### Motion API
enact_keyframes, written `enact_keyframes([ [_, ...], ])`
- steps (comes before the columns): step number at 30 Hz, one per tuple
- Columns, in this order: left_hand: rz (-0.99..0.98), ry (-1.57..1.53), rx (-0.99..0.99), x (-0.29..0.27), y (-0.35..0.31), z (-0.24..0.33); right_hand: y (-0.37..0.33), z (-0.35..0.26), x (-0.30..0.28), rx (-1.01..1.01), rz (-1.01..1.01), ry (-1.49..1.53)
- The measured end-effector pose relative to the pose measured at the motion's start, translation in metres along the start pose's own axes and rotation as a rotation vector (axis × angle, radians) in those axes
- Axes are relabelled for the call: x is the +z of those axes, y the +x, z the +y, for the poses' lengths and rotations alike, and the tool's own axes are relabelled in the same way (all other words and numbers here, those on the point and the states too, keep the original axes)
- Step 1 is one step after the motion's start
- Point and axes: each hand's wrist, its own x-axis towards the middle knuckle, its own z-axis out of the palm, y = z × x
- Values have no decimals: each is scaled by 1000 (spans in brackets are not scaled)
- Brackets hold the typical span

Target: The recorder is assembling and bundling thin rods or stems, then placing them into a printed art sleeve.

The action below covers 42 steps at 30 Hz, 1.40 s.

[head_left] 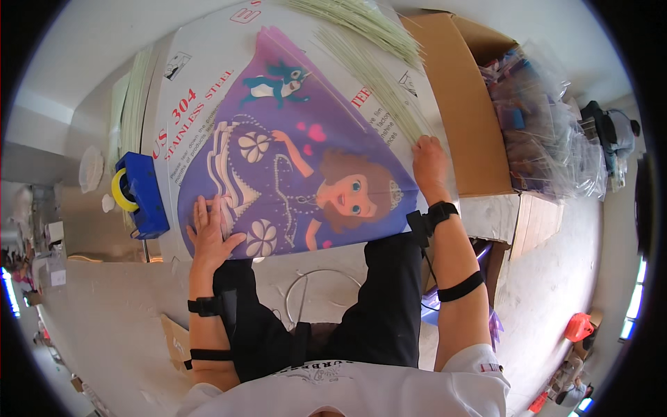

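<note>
A purple, roughly triangular printed kite [278,160] lies across the sheet-covered table before me, showing a cartoon figure in a gown and a small teal animal. My left hand [207,233] rests flat on its lower left part, fingers apart. Off the kite's right edge, my right hand [431,165] is closed at the near ends of a loose spread of thin pale rods [375,80]; how many are in its fingers is hidden. A thicker bundle of the same rods [361,24] lies at the far edge.
A blue tape dispenser [147,198] with a yellow roll stands left of the kite. More pale rods [132,97] lie behind it. To the right, a cardboard box [462,104] stands beside a heap of clear plastic bags [545,132]. A round metal ring [295,281] shows below the table edge.
</note>
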Motion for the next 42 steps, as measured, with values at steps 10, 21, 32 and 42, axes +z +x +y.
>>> enact_keyframes([
  [10,195,-69,129,8,9,-6,-16,-23,-59,-252,24,286],
  [21,515,-195,461,19,10,48,-70,-21,-58,-463,-403,194],
  [32,603,-202,453,29,32,89,-61,-21,-53,-525,-382,144],
  [42,541,-277,561,54,35,131,-64,-30,-45,-483,-305,144],
])
